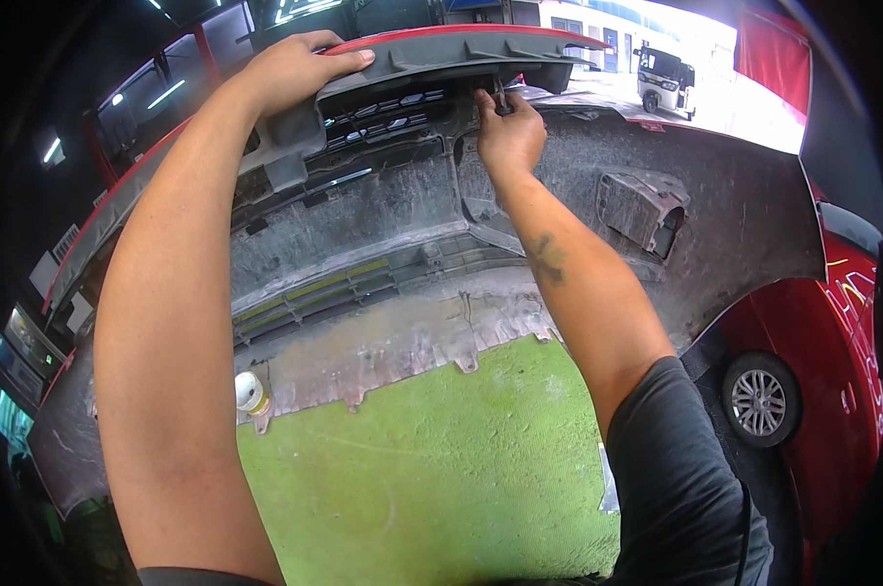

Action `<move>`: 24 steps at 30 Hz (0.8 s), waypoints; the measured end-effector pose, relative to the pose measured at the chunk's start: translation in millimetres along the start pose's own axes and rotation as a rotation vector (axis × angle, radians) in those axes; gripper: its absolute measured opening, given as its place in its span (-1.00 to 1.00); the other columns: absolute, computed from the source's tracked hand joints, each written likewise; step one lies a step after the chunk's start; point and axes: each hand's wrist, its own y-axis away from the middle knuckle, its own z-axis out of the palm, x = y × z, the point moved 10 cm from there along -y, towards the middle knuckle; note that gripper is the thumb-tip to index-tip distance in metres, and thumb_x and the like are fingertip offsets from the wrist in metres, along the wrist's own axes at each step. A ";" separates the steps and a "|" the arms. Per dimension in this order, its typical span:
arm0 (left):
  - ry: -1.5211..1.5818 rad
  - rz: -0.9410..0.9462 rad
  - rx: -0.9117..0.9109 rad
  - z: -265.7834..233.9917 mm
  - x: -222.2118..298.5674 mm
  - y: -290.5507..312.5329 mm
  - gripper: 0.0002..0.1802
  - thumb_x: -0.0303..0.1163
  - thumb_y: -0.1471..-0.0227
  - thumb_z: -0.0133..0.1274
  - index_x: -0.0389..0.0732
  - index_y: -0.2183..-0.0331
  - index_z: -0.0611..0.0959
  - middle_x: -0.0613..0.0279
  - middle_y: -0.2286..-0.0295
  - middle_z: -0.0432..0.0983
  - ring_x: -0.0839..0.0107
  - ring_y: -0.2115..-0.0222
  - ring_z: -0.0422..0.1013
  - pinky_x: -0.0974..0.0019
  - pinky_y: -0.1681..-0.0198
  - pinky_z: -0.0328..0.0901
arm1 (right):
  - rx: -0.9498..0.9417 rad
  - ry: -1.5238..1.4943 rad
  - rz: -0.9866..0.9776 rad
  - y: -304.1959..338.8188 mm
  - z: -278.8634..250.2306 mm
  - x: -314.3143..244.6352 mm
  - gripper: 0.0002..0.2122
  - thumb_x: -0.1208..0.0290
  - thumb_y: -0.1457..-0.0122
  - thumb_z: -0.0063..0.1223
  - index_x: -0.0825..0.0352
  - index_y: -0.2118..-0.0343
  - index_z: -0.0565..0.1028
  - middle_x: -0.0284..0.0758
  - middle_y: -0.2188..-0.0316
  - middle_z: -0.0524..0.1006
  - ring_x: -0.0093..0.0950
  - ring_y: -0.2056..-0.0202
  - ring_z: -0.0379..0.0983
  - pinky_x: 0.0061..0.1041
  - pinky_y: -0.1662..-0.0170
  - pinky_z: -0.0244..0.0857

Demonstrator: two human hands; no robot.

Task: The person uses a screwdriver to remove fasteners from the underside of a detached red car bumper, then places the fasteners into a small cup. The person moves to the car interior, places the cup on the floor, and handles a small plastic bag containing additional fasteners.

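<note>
- The bumper (383, 200) spans the view in front of the person, its dusty dark inner side toward them and its lower flap near the green floor; what bears its weight cannot be made out.
- It looks like moulded plastic: probably light for its size, bendy across the wide span and stiffer along the ribbed upper edge (451, 57).
- That ribbed edge seems the best hold; the red rim (461, 31) looks smooth, so it may slip and would likely scratch.
- The left hand (295, 76) is hooked over that edge, fingers across the top and thumb pressed on the near side.
- The right hand (512, 139) is just under the edge, fingers pinched round a small dark piece (501, 100), too hidden to identify.
- The upper mesh (388, 119) and lower grille (329, 298) have thin bars that could snap if gripped; the lower tabs (467, 362) look weak too.
- The dust on the inner side may make a palm slide there.
- A pale cup (252, 394) is beside the lower flap, above the green floor (422, 469) in view.
- Farther right is a red car (818, 391).
</note>
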 end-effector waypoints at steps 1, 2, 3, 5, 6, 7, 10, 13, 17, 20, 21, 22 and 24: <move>0.002 -0.006 -0.004 -0.2 -3.0 0.6 -0.13 0.38 -0.10 0.18 -0.09 -0.18 0.64 -0.10 -0.09 0.59 0.02 -0.16 0.49 0.00 -0.27 0.28 | -0.041 0.010 0.012 1.8 1.2 1.7 -0.58 -0.02 -0.21 0.32 0.24 0.06 0.69 -0.07 0.17 0.71 -0.01 0.08 0.64 -0.12 0.02 0.48; 0.016 -0.002 -0.014 0.2 -1.6 -0.2 -0.13 0.38 -0.10 0.18 -0.09 -0.18 0.64 -0.10 -0.09 0.59 0.02 -0.16 0.49 0.01 -0.27 0.28 | -0.075 0.024 0.020 0.6 -0.3 2.6 -0.57 -0.03 -0.21 0.32 0.23 0.06 0.69 -0.07 0.16 0.71 -0.01 0.07 0.64 -0.13 0.01 0.48; 0.031 0.001 -0.023 0.5 -0.4 -1.0 -0.13 0.38 -0.10 0.18 -0.09 -0.18 0.64 -0.10 -0.09 0.59 0.02 -0.16 0.49 0.01 -0.27 0.28 | -0.050 0.028 -0.005 -2.1 -2.3 5.2 -0.59 -0.01 -0.21 0.32 0.21 0.05 0.69 -0.08 0.16 0.71 -0.01 0.07 0.64 -0.13 0.01 0.48; 0.049 0.012 -0.003 -1.4 1.1 -1.4 -0.14 0.37 -0.07 0.21 -0.10 -0.15 0.67 -0.09 -0.06 0.61 0.04 -0.12 0.51 0.03 -0.23 0.30 | 0.001 0.031 -0.056 -3.4 -4.4 9.0 -0.63 0.04 -0.22 0.31 0.17 0.05 0.69 -0.10 0.16 0.71 -0.01 0.07 0.63 -0.12 0.01 0.48; 0.053 0.020 0.026 -2.8 1.8 -0.8 -0.15 0.37 -0.05 0.23 -0.11 -0.12 0.69 -0.08 -0.02 0.63 0.05 -0.09 0.53 0.04 -0.20 0.33 | 0.013 0.010 -0.101 -3.4 -6.2 6.0 -0.65 0.06 -0.22 0.30 0.15 0.05 0.69 -0.12 0.16 0.71 -0.01 0.07 0.63 -0.12 0.00 0.48; 0.057 0.028 0.056 -5.3 2.4 -0.5 -0.17 0.36 -0.03 0.25 -0.11 -0.09 0.71 -0.07 0.01 0.66 0.06 -0.05 0.56 0.05 -0.17 0.35 | 0.025 -0.011 -0.147 -2.7 -8.1 3.2 -0.67 0.08 -0.22 0.29 0.14 0.05 0.69 -0.13 0.16 0.71 -0.02 0.07 0.63 -0.12 0.00 0.48; 0.084 0.016 0.027 -3.2 2.7 0.3 -0.17 0.35 -0.04 0.26 -0.12 -0.09 0.71 -0.05 0.00 0.66 0.07 -0.06 0.55 0.06 -0.17 0.34 | 0.018 0.018 -0.182 -1.8 -8.4 -2.5 -0.70 0.13 -0.21 0.26 0.11 0.05 0.69 -0.17 0.17 0.72 -0.03 0.08 0.64 -0.13 0.00 0.48; 0.084 0.024 0.001 -3.5 3.9 0.9 -0.18 0.33 -0.05 0.26 -0.13 -0.10 0.70 -0.05 -0.01 0.65 0.08 -0.07 0.54 0.06 -0.18 0.34 | 0.001 0.079 -0.155 -1.3 -10.9 -9.2 -0.69 0.12 -0.22 0.25 0.11 0.04 0.69 -0.18 0.18 0.72 -0.05 0.08 0.64 -0.13 0.00 0.48; 0.077 0.020 0.007 -2.1 2.4 0.8 -0.15 0.35 -0.04 0.25 -0.13 -0.11 0.69 -0.08 -0.04 0.63 0.06 -0.10 0.53 0.05 -0.19 0.33 | -0.009 0.115 -0.131 2.1 -13.5 -15.9 -0.67 0.08 -0.23 0.25 0.14 0.04 0.69 -0.14 0.18 0.72 -0.05 0.08 0.65 -0.13 0.01 0.48; 0.063 0.011 0.020 -2.0 1.8 0.6 -0.14 0.36 -0.04 0.24 -0.12 -0.13 0.68 -0.09 -0.06 0.62 0.05 -0.12 0.51 0.03 -0.21 0.32 | -0.019 0.106 -0.070 -1.9 -11.3 -13.1 -0.64 0.05 -0.23 0.26 0.20 0.07 0.70 -0.11 0.19 0.72 -0.06 0.07 0.65 -0.14 0.00 0.48; 0.063 0.006 0.018 -2.0 1.4 -0.4 -0.14 0.36 -0.04 0.24 -0.11 -0.13 0.68 -0.08 -0.06 0.62 0.05 -0.13 0.51 0.03 -0.22 0.31 | -0.029 0.110 -0.062 -4.1 -10.0 -11.6 -0.64 0.06 -0.22 0.28 0.21 0.06 0.69 -0.12 0.19 0.72 -0.06 0.06 0.65 -0.14 -0.01 0.48; 0.064 0.001 0.017 -1.4 1.4 -1.6 -0.14 0.37 -0.04 0.23 -0.10 -0.14 0.67 -0.07 -0.07 0.62 0.05 -0.14 0.50 0.02 -0.23 0.31 | -0.038 0.115 -0.053 -5.8 -9.4 -9.3 -0.63 0.07 -0.20 0.30 0.23 0.05 0.68 -0.13 0.18 0.72 -0.06 0.06 0.65 -0.14 -0.02 0.47; 0.050 -0.003 0.021 -1.6 -1.7 -0.8 -0.13 0.39 -0.04 0.20 -0.08 -0.15 0.67 -0.04 -0.08 0.62 0.05 -0.15 0.50 0.01 -0.25 0.29 | -0.059 0.080 -0.087 -1.2 -9.8 -7.8 -0.60 0.13 -0.19 0.32 0.28 0.01 0.63 -0.11 0.16 0.71 -0.05 0.06 0.64 -0.14 -0.04 0.46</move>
